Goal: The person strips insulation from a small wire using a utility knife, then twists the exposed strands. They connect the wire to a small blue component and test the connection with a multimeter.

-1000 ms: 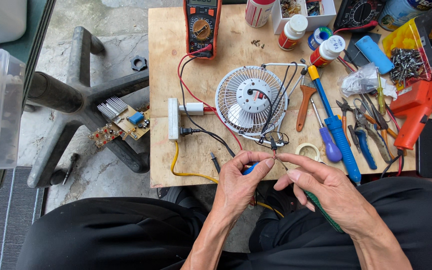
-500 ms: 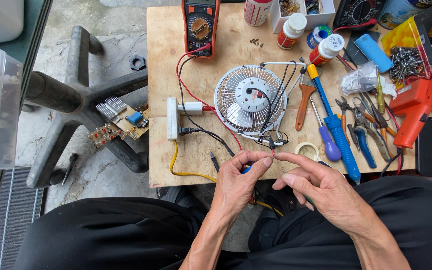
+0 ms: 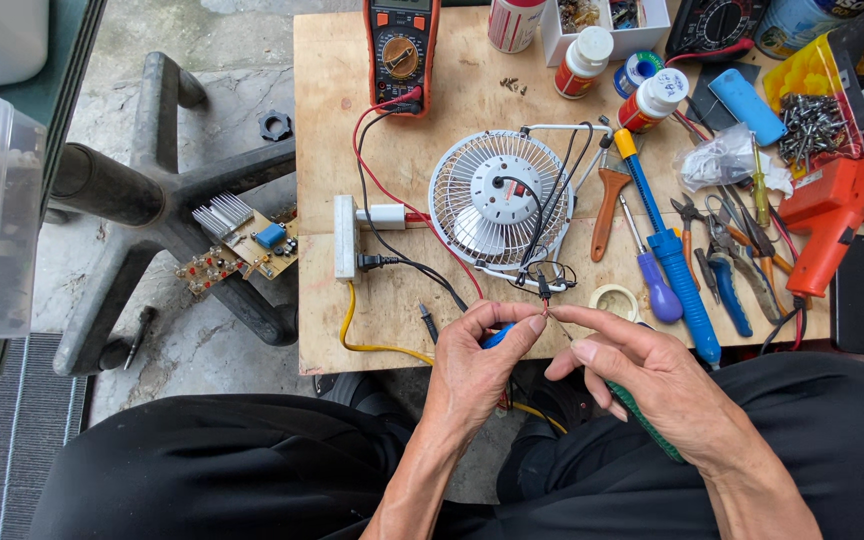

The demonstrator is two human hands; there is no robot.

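Pinching a thin wire (image 3: pixel 549 312), left hand (image 3: pixel 477 365) meets right hand (image 3: pixel 642 375).

light: bright, even daylight | shadows: soft, faint | focus: sharp | edges: slight wide-angle bending

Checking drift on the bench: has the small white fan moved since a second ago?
No. The small white fan keeps its place between the power strip and the orange-handled tool.
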